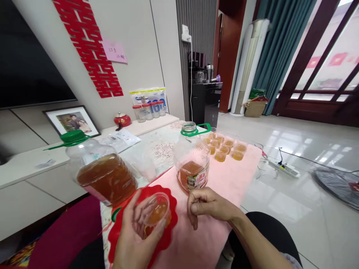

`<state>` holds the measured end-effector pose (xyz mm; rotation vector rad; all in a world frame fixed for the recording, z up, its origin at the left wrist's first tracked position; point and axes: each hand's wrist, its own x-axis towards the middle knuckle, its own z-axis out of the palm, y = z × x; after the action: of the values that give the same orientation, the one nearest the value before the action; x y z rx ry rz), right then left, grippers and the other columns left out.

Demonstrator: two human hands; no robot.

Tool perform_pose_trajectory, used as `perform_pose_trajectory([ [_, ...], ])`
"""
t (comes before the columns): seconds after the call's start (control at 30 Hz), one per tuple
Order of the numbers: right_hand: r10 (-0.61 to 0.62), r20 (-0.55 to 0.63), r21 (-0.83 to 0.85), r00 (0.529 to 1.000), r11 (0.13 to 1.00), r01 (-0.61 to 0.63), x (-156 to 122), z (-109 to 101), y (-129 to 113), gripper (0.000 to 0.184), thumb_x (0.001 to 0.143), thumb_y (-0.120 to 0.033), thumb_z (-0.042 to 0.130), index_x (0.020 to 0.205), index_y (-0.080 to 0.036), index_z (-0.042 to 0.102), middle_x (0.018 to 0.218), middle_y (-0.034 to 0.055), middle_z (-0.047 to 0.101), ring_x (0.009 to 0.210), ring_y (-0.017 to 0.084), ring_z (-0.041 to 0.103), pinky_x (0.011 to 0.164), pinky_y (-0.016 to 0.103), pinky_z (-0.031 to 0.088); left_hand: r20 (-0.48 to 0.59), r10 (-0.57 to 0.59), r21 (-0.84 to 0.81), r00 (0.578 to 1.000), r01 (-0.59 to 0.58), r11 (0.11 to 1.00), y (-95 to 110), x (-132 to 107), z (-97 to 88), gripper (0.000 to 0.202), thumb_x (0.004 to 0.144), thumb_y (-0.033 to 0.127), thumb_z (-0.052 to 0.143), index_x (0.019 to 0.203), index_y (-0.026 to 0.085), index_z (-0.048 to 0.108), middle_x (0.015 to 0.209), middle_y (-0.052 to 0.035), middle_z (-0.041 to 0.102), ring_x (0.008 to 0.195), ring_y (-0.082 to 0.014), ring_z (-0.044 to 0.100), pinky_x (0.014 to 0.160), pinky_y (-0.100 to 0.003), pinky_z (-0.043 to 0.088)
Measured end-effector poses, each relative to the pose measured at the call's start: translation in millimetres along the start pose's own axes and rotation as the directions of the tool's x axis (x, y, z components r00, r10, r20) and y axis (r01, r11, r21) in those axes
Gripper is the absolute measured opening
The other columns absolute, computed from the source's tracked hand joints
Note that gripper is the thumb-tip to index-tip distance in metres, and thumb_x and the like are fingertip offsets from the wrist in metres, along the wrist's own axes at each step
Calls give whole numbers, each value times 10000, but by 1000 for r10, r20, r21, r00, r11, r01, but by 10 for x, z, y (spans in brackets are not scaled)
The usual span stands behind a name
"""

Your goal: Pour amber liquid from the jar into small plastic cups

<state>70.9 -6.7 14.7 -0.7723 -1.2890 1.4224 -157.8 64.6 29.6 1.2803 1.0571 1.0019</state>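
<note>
My left hand (134,235) is wrapped around a small clear plastic cup (157,212) with amber, honey-like liquid in it. The cup is held tilted above a red scalloped tray (171,237). To its right, my right hand (206,205) hangs with curled fingers over the pink cloth (193,239); I see nothing in it, though its palm is hidden. Just beyond that hand stands an uncapped clear plastic jug (193,160), its lower part filled with amber liquid. A larger jug (105,173) with a green cap stands on the left, well filled with darker amber liquid.
Several filled plastic cups (222,152) stand at the table's far right. A green cap (115,214) lies by the tray. Plastic bags (140,160) lie behind the large jug. Red-lidded jars (147,112) stand on the white cabinet. A power strip (284,168) lies on the floor.
</note>
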Motion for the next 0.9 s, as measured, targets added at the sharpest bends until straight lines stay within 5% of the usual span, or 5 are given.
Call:
perform_pose_trajectory([
  [0.17, 13, -65, 13, 998, 1000, -12, -54, -39, 19, 363, 991, -505, 720, 898, -162, 645, 779, -27, 684, 682, 117, 676, 646, 268, 570, 218, -10, -42, 976, 20, 999, -8, -213, 149, 1155, 661, 469, 918, 1590, 267, 261, 1423, -148, 653, 1341, -292, 665, 1128, -406, 593],
  [0.43, 95, -99, 6, 990, 995, -95, -193, -123, -33, 367, 1004, -486, 715, 856, -161, 630, 731, -44, 667, 624, 99, 649, 602, 241, 544, 460, 11, 31, 888, -28, 999, -195, -285, 276, 1103, 814, 334, 810, 1623, 239, 67, 1527, -159, 549, 1448, -238, 574, 1249, -388, 492],
  [0.73, 189, -193, -8, 963, 981, -194, -313, -204, -7, 307, 957, -383, 791, 834, -153, 630, 651, -78, 613, 531, 67, 590, 491, 180, 477, 412, -7, -35, 911, 23, 999, -177, -494, 533, 989, 792, 374, 790, 1579, 260, 201, 1509, -106, 546, 1406, -223, 587, 1237, -362, 466],
  [0.9, 238, -199, 29, 951, 971, -237, -372, -262, 58, 326, 990, -382, 754, 805, -157, 607, 612, -95, 573, 470, 52, 531, 473, 179, 480, 565, 5, -31, 825, 15, 999, -359, -404, 543, 1053, 853, 377, 778, 1607, 263, 52, 1570, -158, 475, 1449, -234, 564, 1243, -368, 485],
])
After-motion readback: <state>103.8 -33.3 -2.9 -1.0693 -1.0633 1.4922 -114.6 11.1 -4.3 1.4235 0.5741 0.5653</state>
